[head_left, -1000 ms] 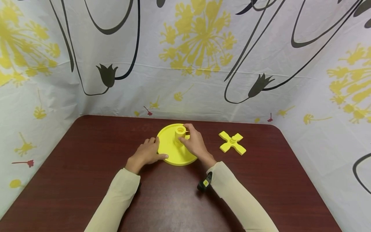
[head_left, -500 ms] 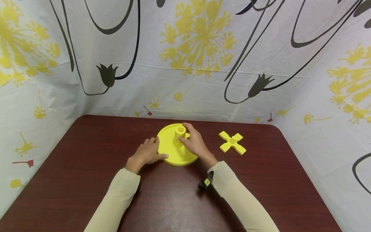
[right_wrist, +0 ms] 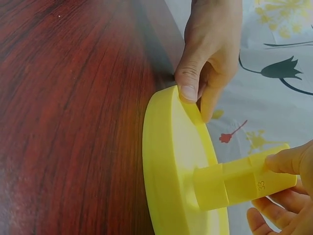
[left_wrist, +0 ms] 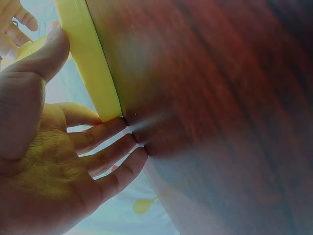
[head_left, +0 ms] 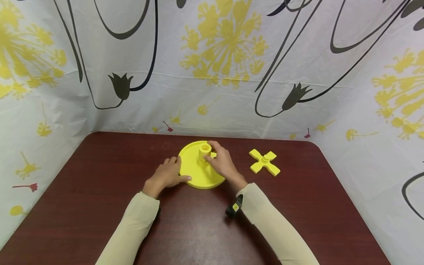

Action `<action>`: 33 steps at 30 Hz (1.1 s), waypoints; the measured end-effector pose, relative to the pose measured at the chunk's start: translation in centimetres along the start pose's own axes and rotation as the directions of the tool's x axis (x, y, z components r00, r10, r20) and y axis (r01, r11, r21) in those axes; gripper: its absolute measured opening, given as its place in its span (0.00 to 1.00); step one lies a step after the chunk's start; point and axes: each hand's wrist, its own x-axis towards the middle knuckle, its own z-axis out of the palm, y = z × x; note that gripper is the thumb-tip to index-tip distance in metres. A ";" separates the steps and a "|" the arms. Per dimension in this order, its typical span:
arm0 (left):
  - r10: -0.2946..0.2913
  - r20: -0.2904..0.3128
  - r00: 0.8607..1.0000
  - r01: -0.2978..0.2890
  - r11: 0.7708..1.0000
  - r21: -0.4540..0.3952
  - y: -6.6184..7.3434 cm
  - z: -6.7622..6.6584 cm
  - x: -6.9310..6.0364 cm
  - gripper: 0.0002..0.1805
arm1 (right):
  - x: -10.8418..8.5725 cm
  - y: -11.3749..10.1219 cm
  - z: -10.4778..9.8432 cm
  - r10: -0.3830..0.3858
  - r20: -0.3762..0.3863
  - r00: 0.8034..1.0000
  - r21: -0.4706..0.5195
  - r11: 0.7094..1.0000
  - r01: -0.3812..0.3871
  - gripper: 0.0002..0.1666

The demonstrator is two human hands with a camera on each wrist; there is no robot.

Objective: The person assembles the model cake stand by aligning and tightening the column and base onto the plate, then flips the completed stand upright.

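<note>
A yellow round base (head_left: 195, 177) with a raised rim lies flat on the table, and a hollow yellow post (head_left: 204, 151) stands upright on it. The opening at the post's top shows thread-like rings. My left hand (head_left: 166, 174) holds the base's left edge, thumb over the rim and fingers along its outer side. With thumb and fingers on either side, my right hand (head_left: 225, 164) grips the post near its top. In the right wrist view the post (right_wrist: 239, 182) bears a raised "33". Part of a yellow tab shows between the post and my right hand.
To the right lies a yellow cross-shaped piece (head_left: 264, 162) with a short threaded stud pointing up. All of this rests on a dark red-brown wooden table (head_left: 195, 228). A patterned white cloth (head_left: 212, 99) hangs behind and at both sides.
My right hand's fingers have shifted slightly around the post. The left hand, the base and the cross-shaped piece keep their places; the head view has moved a little.
</note>
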 end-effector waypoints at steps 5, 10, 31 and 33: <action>0.002 -0.002 1.000 -0.002 1.000 0.000 -0.1 0.0 0.1 0.53 | 0.0 0.0 0.1 0.005 -0.017 1.000 -0.001 1.000 -0.005 0.32; 0.005 -0.004 1.000 -0.005 1.000 0.002 -0.1 -0.1 0.0 0.53 | 0.0 0.1 0.2 -0.002 -0.026 1.000 -0.008 1.000 0.001 0.32; 0.013 0.007 1.000 -0.013 1.000 -0.027 0.0 -0.1 -0.3 0.53 | -1.4 3.3 -5.3 0.048 -0.003 0.999 -0.002 0.999 -0.048 0.26; 0.015 0.006 1.000 -0.015 1.000 -0.026 0.0 -0.1 -0.3 0.53 | -1.9 4.1 -6.3 0.052 -0.035 0.998 -0.008 0.999 -0.052 0.26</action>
